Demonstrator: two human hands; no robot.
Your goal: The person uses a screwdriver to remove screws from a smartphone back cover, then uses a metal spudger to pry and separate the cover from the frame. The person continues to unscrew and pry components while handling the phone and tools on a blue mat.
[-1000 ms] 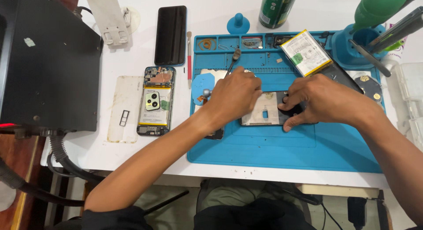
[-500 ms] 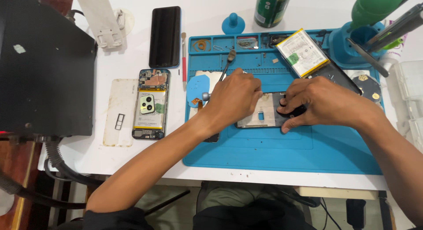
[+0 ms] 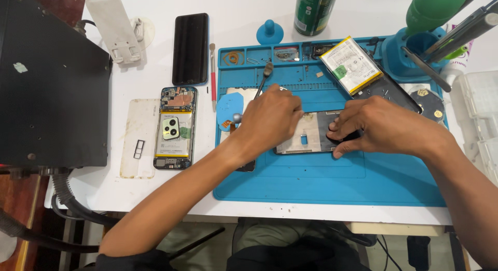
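Head view: left hand (image 3: pixel 272 118) fingers curled down, tips pressing on the left part of a flat grey-and-black opened phone panel (image 3: pixel 308 139); whether they pinch a small tool or part, cannot tell. Right hand (image 3: pixel 376 127) fingers close together, laid flat on the panel's right end, pinning it down. Panel lies on the blue silicone repair mat (image 3: pixel 332 183), about mid-mat, nearer its far half. Thin metal-tipped tool (image 3: pixel 264 76) lies just past the left knuckles, pointing toward the mat's far edge. Round blue pry pick (image 3: pixel 229 106) sits at the mat's left edge. Yellow-rimmed white phone battery (image 3: pixel 351 64) rests tilted at the mat's far side, right of centre. Off the mat to the left on the white worktop (image 3: pixel 155 188): opened phone with camera module and battery exposed (image 3: pixel 175 128), black phone face-down (image 3: pixel 190 48) beyond it, red-handled brush (image 3: pixel 212 74) between phone and mat. Green spray can (image 3: pixel 314 11) at the far edge. Black box unit (image 3: pixel 52 84) at the left edge.
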